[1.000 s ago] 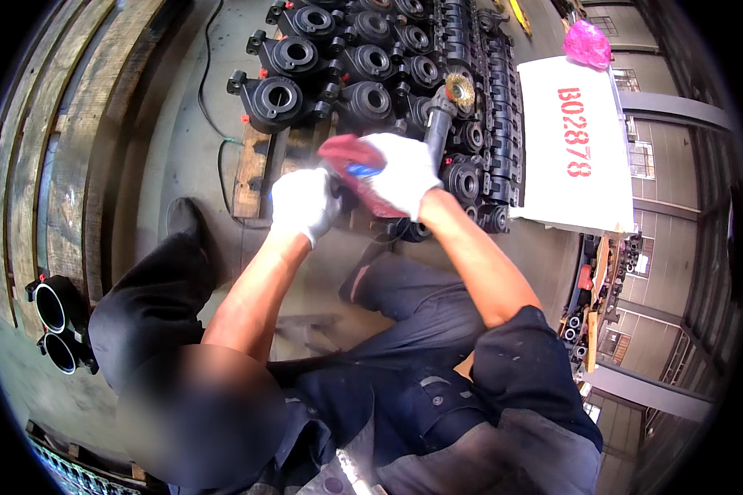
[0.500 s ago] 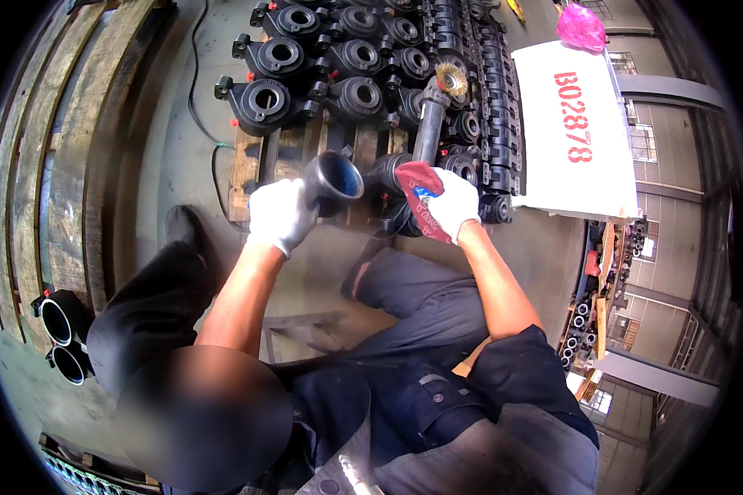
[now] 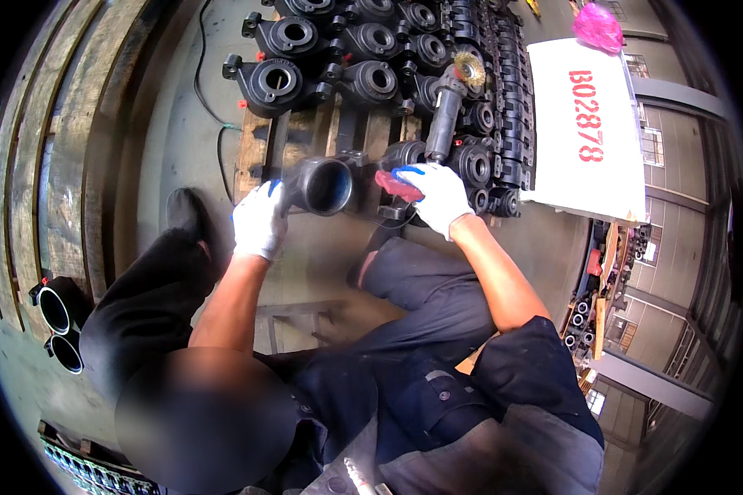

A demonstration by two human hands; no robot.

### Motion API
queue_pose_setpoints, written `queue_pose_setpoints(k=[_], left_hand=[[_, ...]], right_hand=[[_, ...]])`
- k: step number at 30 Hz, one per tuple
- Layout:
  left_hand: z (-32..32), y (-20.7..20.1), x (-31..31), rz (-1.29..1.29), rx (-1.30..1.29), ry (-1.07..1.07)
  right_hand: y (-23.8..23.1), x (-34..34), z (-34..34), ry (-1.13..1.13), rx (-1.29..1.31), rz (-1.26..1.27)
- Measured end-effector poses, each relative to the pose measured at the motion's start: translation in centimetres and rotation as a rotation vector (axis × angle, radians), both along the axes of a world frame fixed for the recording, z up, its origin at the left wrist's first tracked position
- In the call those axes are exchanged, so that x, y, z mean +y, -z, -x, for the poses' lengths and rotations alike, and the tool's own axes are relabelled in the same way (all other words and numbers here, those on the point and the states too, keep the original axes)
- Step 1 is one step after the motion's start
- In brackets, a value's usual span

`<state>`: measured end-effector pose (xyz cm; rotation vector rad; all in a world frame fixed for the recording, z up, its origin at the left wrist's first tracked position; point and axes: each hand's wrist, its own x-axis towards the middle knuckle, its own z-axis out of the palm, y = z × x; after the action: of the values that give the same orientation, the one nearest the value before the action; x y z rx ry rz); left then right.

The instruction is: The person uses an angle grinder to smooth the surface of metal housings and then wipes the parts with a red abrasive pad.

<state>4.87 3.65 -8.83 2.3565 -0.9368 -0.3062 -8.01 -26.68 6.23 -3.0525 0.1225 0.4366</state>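
Note:
My left hand [image 3: 260, 221], in a white glove with blue on it, grips the left end of a black hollow metal casting [image 3: 326, 186]. The casting's round mouth is turned up toward me. In my right hand [image 3: 439, 198], gloved the same way, a folded dark red abrasive sheet [image 3: 398, 186] is pinched, a short gap to the right of that mouth. Part of the sheet is hidden by the fingers. Just beyond the right hand, an angle grinder [image 3: 446, 120] with a brassy wire wheel [image 3: 469, 70] lies on the black parts.
Rows of black ring-shaped castings [image 3: 294, 33] stand on a wooden pallet [image 3: 252, 157] ahead. A white box [image 3: 586, 132] with a pink plastic bundle [image 3: 598, 27] is at the right. More pallets [image 3: 82, 148] line the left, with two black tubes [image 3: 55, 312] nearby. A cable [image 3: 198, 78] crosses the floor.
The casting has been turned, so its mouth faces me more. The red sheet, spread wide before, now looks folded and sits closer to the casting. My right hand has moved slightly left.

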Motion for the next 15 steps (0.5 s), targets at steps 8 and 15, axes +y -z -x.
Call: queue_pose_setpoints(k=[8,15], left_hand=[[1.5,2.0,0.4,0.125,-0.005,-0.09],[1.8,1.6,0.1,0.145,0.038,-0.143]], right_hand=[[0.6,1.3,-0.5,-0.206,0.012,-0.037],[1.8,3.2,-2.1,-0.351,0.087,0.006]])
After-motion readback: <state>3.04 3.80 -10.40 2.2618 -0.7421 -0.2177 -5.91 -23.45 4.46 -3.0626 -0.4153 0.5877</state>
